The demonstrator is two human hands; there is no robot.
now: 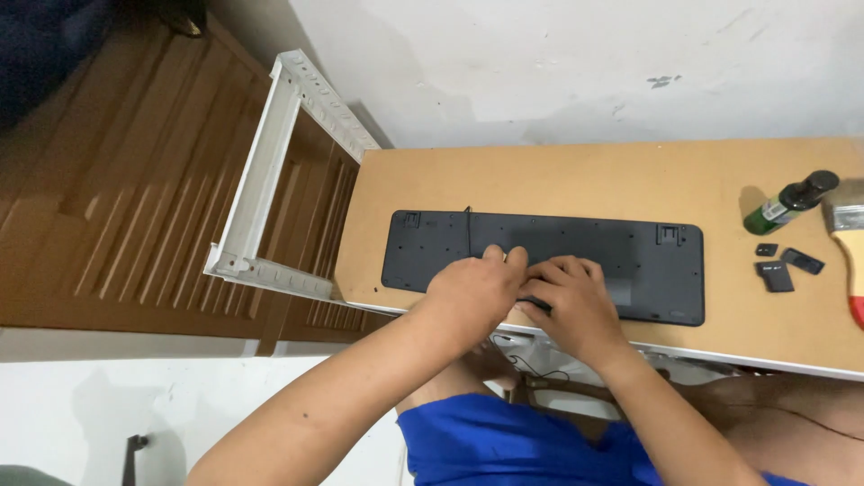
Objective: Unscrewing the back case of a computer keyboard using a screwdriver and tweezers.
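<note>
Here, seen from above:
Keyboard: a dark keyboard [594, 256] lies face down on the counter [558, 184], its flat underside up, long side parallel to the front edge and close to it.
Cable: a thin black cable [469, 229] runs across the keyboard's back from the far edge toward the hands.
Left hand: the left hand [472, 292] rests on the near middle of the keyboard, fingers [495, 256] curled down and pressed against the underside; what they pinch, if anything, cannot be told.
Right hand: the right hand [576, 306] sits just beside the left, touching it, fingers [562, 268] bent onto the same spot of the keyboard; a small dark piece shows under them, but whether it is gripped cannot be told.
Bottle: a small green bottle with a black cap [790, 202] lies tilted at the right of the counter, well apart from the hands.
Small parts: three little black plastic pieces [781, 265] lie near the keyboard's right end.
Brush: a wide paintbrush [850, 243] lies at the right edge, partly cut off.
White frame: a white frame [261, 180] leans against the brown wooden door [117, 180], left of the counter.
</note>
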